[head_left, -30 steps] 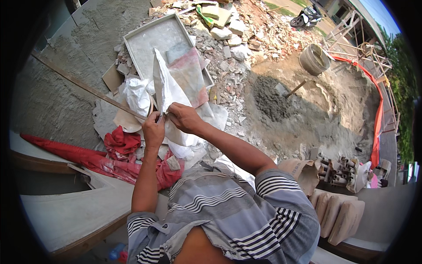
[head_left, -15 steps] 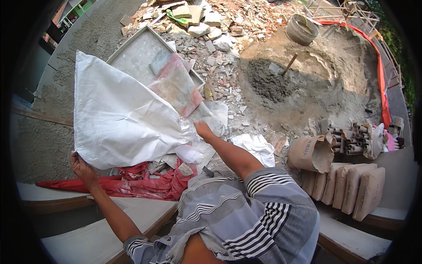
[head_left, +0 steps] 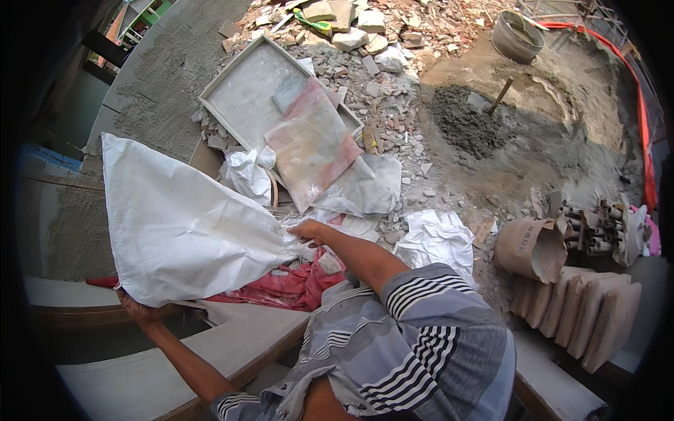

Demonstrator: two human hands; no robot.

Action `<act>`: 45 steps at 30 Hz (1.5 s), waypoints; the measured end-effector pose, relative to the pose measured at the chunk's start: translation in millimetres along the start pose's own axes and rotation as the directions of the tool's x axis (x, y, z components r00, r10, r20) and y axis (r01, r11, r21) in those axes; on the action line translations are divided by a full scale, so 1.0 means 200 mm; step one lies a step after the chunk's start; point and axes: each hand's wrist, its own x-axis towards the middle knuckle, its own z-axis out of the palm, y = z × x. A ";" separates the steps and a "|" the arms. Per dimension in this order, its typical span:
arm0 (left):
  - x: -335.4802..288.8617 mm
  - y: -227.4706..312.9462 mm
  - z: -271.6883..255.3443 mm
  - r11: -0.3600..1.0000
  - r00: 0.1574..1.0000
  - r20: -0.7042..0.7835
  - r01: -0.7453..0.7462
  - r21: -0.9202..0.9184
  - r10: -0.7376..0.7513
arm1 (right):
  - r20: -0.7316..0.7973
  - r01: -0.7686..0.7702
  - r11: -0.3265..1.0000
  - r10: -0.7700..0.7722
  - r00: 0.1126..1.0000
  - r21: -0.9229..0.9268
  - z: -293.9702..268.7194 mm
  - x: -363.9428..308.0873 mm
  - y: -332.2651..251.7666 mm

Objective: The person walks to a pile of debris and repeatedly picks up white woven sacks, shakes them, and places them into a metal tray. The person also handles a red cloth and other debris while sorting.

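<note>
A white woven sack (head_left: 186, 221) is stretched out in front of me on the left, narrowing toward its frayed right end. My left hand (head_left: 140, 309) pinches its lower left corner. At the frayed, gathered end, my right hand (head_left: 309, 231) is closed on the sack. Beneath it lies a red cloth (head_left: 284, 289), partly covered. Just beyond are a crumpled white plastic bag (head_left: 248, 174) and a flattened sheet stained pink and grey (head_left: 313, 144), which rests over a shallow grey tray (head_left: 232, 68).
A wet grey mortar heap (head_left: 472, 123) holds an upright wooden handle (head_left: 500, 95). Behind it stands a bucket (head_left: 518, 38). Broken rubble (head_left: 351, 38) covers the far ground. To the right are an open paper bag (head_left: 530, 245), several brown paper packs (head_left: 583, 309) and a crumpled white sack (head_left: 437, 242).
The sack has swung lower and nearer, my hands still on it, uncovering the crumpled plastic bag behind. The whole view has shifted, with the surroundings moving to the right.
</note>
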 end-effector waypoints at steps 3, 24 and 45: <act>-0.04 0.08 -0.07 0.998 0.992 -0.125 -0.015 0.054 0.022 | 0.049 0.059 0.987 -0.067 0.997 0.153 0.09 0.08 0.09; -0.22 0.19 -0.31 0.992 0.973 -0.230 -0.006 0.125 0.035 | -0.316 0.339 0.912 -0.400 0.860 -0.232 0.09 0.05 -0.03; -0.63 -0.60 -0.28 0.872 0.692 -0.666 0.473 0.127 -0.278 | -0.622 0.853 0.405 -0.587 0.518 0.328 -0.55 -0.35 -0.65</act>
